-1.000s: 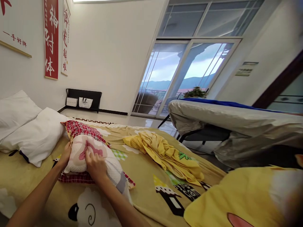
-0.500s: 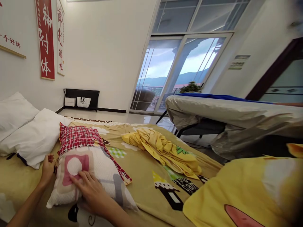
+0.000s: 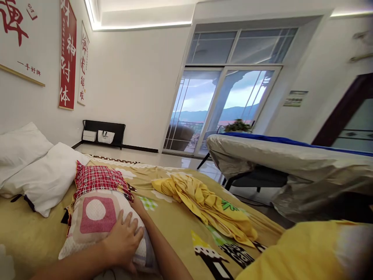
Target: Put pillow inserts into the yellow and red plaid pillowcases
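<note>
A white patterned pillow [image 3: 99, 233] with a pink square lies on the bed, its far end inside a red plaid pillowcase [image 3: 99, 177]. My left hand [image 3: 125, 237] rests on the pillow's near right part with its fingers spread. At the pillow's right side, my right hand [image 3: 137, 204] is closed on the edge of the plaid pillowcase; its fingertips are partly hidden by the cloth. The case's left edge hangs loose beside the pillow.
Two white pillows [image 3: 49, 175] lie at the left. A crumpled yellow cloth [image 3: 201, 202] is on the tan bedsheet [image 3: 171, 241]. More yellow fabric [image 3: 294, 252] fills the lower right. Beyond the bed stands a covered table [image 3: 279, 155] with a dark chair [image 3: 259, 177].
My left hand has moved from the pillow's left edge across its top to the right. My right hand has gone to the pillowcase's right edge and drawn it up. The view has tilted upward.
</note>
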`<state>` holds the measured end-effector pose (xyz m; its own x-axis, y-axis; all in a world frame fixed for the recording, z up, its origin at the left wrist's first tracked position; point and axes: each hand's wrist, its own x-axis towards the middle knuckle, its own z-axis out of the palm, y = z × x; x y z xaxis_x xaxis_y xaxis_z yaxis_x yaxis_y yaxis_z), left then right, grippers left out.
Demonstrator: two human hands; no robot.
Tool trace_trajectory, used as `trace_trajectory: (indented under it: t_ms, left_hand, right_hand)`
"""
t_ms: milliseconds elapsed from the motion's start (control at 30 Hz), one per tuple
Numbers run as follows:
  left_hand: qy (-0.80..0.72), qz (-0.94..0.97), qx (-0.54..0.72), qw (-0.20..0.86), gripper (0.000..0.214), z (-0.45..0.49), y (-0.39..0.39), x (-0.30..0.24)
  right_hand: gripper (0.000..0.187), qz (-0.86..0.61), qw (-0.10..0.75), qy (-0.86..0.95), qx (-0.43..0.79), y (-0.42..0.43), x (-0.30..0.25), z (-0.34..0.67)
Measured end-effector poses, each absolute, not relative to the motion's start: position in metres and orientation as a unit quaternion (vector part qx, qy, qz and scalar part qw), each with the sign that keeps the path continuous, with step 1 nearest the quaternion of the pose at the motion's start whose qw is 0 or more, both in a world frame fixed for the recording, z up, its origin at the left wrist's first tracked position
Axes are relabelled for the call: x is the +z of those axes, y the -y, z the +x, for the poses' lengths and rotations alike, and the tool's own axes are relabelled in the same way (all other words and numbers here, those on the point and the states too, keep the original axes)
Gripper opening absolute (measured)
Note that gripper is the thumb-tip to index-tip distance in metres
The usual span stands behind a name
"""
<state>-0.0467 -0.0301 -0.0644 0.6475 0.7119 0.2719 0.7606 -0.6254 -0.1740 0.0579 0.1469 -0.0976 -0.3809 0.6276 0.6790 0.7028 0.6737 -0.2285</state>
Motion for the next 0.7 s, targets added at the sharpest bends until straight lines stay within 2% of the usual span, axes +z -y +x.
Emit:
trace_trajectory:
  t_ms: [67,200,267,367,467,600,700]
  left_hand:
    - [0.436,-0.884,-0.072,0.151,0.106,-0.045,0.024,-0.082]
    - [0.510,-0.836,-0.122,0.160,0.067,-0.054,0.010,-0.089]
    - [0.538,-0.813,-0.147,0.166,0.055,-0.065,0.000,-0.080]
    - [0.571,-0.777,-0.180,0.196,0.049,-0.084,-0.015,-0.066]
    - [0.590,-0.763,-0.182,0.193,0.043,-0.098,-0.019,-0.064]
    - [0.534,-0.806,-0.170,0.188,0.049,-0.091,0.005,-0.082]
    - [0.465,-0.832,-0.176,0.247,0.052,-0.074,0.031,-0.102]
  right_hand:
    - [0.037,-0.422,0.378,0.824,-0.003,-0.149,-0.099,0.060]
    - [0.032,-0.448,0.361,0.815,0.073,-0.141,-0.091,0.076]
    - [0.034,-0.452,0.360,0.810,0.096,-0.129,-0.090,0.085]
    - [0.040,-0.466,0.349,0.804,0.120,-0.106,-0.096,0.093]
    - [0.038,-0.502,0.290,0.804,0.134,-0.090,-0.105,0.098]
    - [0.027,-0.568,0.231,0.782,0.115,-0.091,-0.105,0.097]
    - [0.025,-0.610,0.224,0.756,0.082,-0.101,-0.097,0.086]
